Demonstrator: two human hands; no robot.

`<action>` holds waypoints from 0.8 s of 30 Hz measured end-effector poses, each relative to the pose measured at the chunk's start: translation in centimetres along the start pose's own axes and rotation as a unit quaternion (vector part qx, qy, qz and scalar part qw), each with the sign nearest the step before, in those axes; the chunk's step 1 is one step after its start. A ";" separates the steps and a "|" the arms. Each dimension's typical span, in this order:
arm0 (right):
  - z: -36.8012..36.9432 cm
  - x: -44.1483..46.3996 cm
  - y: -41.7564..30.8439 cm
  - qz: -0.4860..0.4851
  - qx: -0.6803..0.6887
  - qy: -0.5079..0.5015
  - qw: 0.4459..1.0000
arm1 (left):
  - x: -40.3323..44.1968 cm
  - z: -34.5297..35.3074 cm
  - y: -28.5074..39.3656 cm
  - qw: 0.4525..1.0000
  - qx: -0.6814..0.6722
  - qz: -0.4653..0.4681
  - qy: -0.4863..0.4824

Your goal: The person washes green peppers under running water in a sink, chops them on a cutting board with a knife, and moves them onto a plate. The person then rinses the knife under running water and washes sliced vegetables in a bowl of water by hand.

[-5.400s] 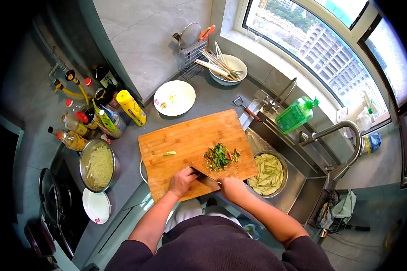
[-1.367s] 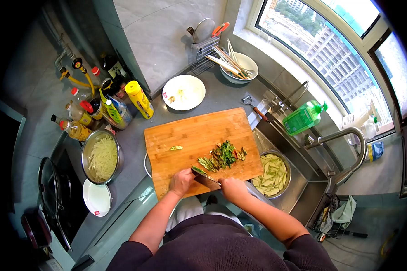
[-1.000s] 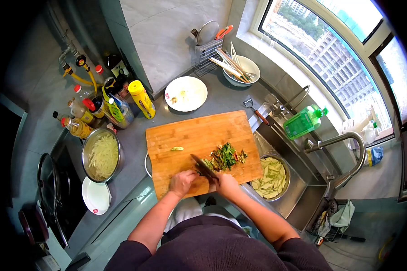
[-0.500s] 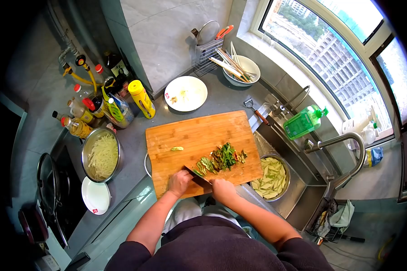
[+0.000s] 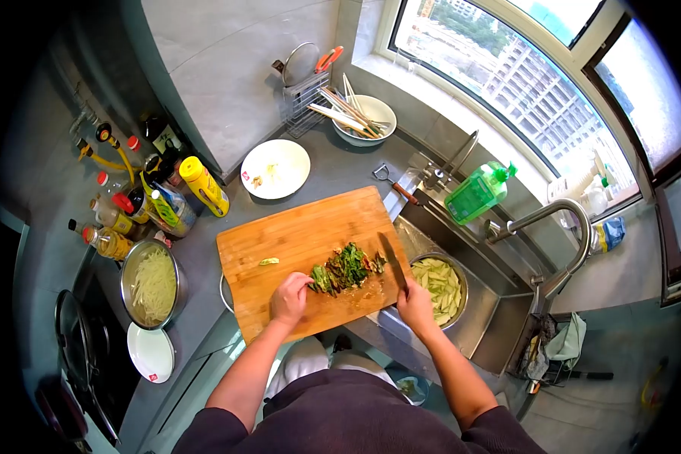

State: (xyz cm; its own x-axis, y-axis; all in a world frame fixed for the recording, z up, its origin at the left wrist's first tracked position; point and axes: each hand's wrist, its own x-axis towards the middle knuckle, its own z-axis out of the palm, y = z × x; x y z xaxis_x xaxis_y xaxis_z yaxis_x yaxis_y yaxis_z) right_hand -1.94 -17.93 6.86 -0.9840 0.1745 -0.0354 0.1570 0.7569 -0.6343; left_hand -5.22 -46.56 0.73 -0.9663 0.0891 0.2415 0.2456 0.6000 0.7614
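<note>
My right hand [image 5: 416, 304] grips the handle of a kitchen knife [image 5: 390, 256], its blade lying over the right edge of the wooden cutting board [image 5: 280, 242]. A heap of chopped leafy greens and peppers [image 5: 346, 266] sits on the board, left of the blade. My left hand [image 5: 288, 298] is at the left end of the heap, fingers partly extended and fingertips at the nearest pieces; it holds nothing that I can see. One small green piece [image 5: 268, 262] lies apart on the board's left side.
Left of the board stand a metal bowl of pale shreds [image 5: 153, 287], a white plate [image 5: 151, 352] and several bottles [image 5: 113, 219]. Behind it is a plate with scraps [image 5: 275, 168]. The sink [image 5: 484, 321] at right holds a bowl of green slices [image 5: 439, 287]; a peeler [image 5: 395, 184] lies behind.
The knife has swung from the board's front edge, between both hands, to the right side of the heap in my right hand. My left hand has come up to the greens. The view has shifted.
</note>
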 end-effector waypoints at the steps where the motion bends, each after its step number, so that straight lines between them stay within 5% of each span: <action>1: 0.3 0.5 1.2 0.018 -0.030 0.012 0.999 | 0.0 0.0 0.0 1.000 -0.004 -0.003 0.002; 4: 0.8 1.3 1.8 0.035 -0.092 -0.038 0.994 | -0.1 -0.1 0.6 1.000 -0.009 0.006 0.010; 12: 1.6 0.6 -0.5 0.019 0.117 -0.105 0.987 | -0.7 0.5 1.6 1.000 -0.025 -0.015 -0.012; 17: 2.3 0.9 4.6 0.154 0.255 -0.090 0.950 | -0.7 0.7 1.5 1.000 -0.005 -0.008 0.007; 24: 0.8 1.1 5.0 0.139 0.234 -0.163 0.948 | -0.8 1.4 2.0 1.000 0.008 0.007 -0.005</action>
State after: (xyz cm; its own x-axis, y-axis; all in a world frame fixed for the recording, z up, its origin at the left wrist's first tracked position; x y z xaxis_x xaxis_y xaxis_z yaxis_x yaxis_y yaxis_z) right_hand -2.32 -14.45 3.04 -0.8955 0.0652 -0.4403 0.4353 0.3341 -0.8360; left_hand -4.02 -44.28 1.20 -0.9638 0.1056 0.2449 0.2572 0.6115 0.7483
